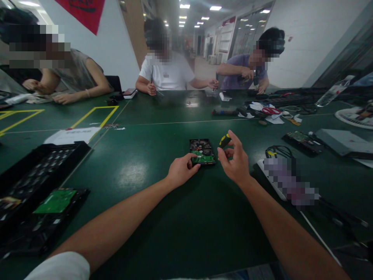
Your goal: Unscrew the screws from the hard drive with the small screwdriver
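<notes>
A hard drive with a green circuit board lies on the green table in front of me. My left hand grips its near left corner, fingers on top and thumb along the near edge. Just right of the drive, my right hand is raised with a short black-and-yellow screwdriver between thumb and fingers. The handle shows; its shaft and tip I cannot make out. A small gap separates the screwdriver from the drive.
Left are a black tray and a black part with a green board. Right lie a phone-like device, another drive and a grey case. Beyond are scissors, a bottle and three people across the table.
</notes>
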The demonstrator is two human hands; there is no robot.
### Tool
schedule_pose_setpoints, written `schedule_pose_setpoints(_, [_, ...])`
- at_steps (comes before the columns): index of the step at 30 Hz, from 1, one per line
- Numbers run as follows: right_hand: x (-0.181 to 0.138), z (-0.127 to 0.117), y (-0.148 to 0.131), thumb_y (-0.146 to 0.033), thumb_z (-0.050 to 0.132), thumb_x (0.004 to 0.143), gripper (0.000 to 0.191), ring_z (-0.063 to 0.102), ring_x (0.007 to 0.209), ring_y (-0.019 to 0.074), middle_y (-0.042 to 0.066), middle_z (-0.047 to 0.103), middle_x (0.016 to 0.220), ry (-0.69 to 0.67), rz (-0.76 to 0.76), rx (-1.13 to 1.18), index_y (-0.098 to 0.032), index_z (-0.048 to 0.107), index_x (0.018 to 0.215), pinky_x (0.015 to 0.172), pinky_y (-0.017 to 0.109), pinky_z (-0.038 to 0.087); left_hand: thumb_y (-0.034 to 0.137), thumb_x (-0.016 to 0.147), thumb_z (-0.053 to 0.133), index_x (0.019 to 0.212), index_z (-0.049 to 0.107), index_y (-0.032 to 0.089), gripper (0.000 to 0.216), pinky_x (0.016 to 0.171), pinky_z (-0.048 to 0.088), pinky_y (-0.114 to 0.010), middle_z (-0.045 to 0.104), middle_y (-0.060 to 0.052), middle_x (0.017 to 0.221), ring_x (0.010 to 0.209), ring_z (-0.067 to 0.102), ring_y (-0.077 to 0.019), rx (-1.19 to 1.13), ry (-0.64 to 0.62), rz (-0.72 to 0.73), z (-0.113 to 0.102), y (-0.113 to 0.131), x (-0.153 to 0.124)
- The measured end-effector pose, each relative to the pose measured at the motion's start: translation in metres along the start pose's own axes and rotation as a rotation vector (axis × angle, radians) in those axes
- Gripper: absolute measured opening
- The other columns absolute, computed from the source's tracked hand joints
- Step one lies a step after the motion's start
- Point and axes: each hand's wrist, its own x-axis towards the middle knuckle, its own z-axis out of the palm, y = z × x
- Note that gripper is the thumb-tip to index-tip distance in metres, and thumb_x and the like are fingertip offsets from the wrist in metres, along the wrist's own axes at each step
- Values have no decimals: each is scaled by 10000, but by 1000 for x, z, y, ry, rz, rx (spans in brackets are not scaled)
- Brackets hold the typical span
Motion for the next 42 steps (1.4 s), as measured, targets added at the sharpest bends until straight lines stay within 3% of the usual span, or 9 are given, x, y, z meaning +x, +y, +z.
schedule_pose_setpoints(3, [-1,1,2,-348,605,1039,708,727,631,146,103,727,1280,-42,36,57,-336,285,1671,580,309,664,384,951,727,1268,714,205,364,641,436,-279,658,42,729,652,621,-147,-5,3,0,-1,1,0])
schedule_pose_setpoints(10, [1,-1,2,-424,689,1002,716,697,582,143,120,707,1314,-19,10,-3,-329,365,1633,562,344,670,388,946,728,1263,719,216,360,653,441,-282,659,40,718,655,622,-152,-3,-1,-12,-2,3,-1])
schedule_pose_setpoints(17, [-1,1,5,-373,623,1036,744,736,636,169,116,744,1266,-53,55,42,-324,261,1683,603,346,686,383,944,724,1264,715,223,358,650,441,-280,667,37,725,654,630,-155,-5,-8,-17,-3,4,-1])
schedule_pose_setpoints(22, [0,1,4,-428,688,998,727,687,559,149,86,732,1187,7,37,-5,-329,357,1638,515,327,649,374,946,720,1259,716,217,351,649,440,-284,668,36,724,653,627,-156,1,1,-13,-2,5,-1])
schedule_pose_setpoints(29, [0,0,3,-388,603,1041,702,740,628,160,110,734,1260,-17,66,19,-318,300,1671,596,332,676,386,950,717,1264,716,224,353,644,441,-282,665,37,728,657,630,-155,-3,0,-6,-3,4,-1])
schedule_pose_setpoints(35, [1,-1,4,-434,672,1003,702,695,604,142,136,671,1435,4,11,-38,-325,380,1633,621,369,698,381,950,717,1263,717,212,355,648,447,-282,667,33,727,659,630,-155,5,-2,-4,-3,4,-1])
schedule_pose_setpoints(42, [1,-1,3,-405,622,1032,690,727,640,166,125,712,1284,-8,45,14,-321,335,1653,568,337,679,401,958,708,1277,708,216,368,655,463,-286,681,25,749,669,639,-162,2,-12,3,-4,4,-2])
